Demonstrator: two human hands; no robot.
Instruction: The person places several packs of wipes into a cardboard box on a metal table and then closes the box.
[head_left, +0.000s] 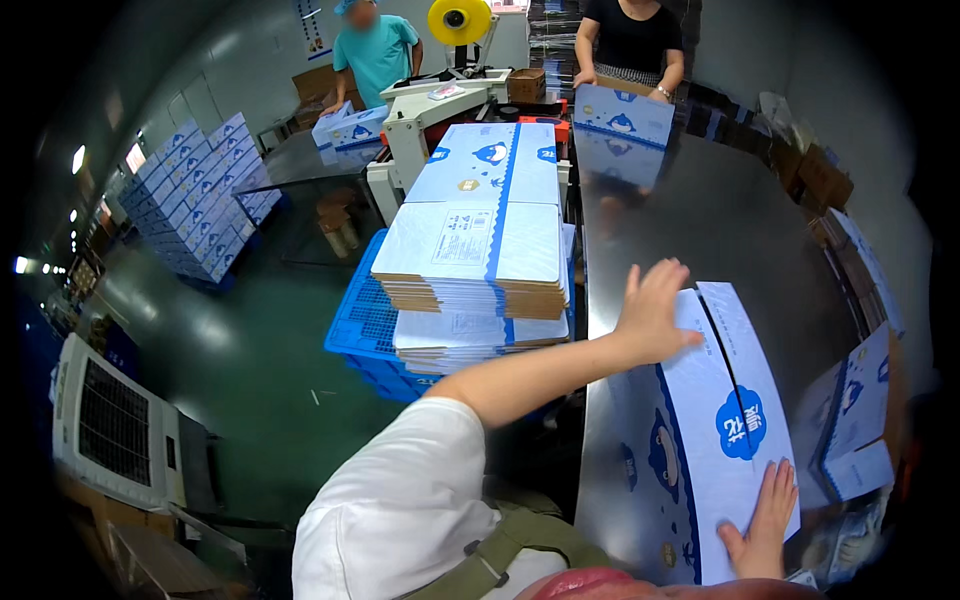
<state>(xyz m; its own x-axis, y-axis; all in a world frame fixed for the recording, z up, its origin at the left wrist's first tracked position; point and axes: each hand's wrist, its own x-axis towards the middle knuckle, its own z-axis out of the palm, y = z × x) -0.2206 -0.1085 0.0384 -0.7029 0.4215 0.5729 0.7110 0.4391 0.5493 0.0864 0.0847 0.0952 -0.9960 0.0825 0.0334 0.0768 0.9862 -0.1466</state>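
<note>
A pale blue and white carton (700, 440) with a whale picture and a blue cloud badge stands on the metal table (720, 220) before me. Two long flaps lie folded across its top, a narrow dark gap between them. My left hand (655, 315) is at the carton's far left corner, fingers apart and thumb over the top edge. Near the close right edge, my right hand (765, 520) rests flat with fingers stretched out. Neither hand grips anything.
Flattened cartons (480, 240) are stacked on a blue plastic crate (365, 310) to the left. Behind them stands a taping machine (405, 140). Another carton (850, 420) is at the right. Two co-workers handle cartons at the far side. An air cooler (115, 425) stands lower left.
</note>
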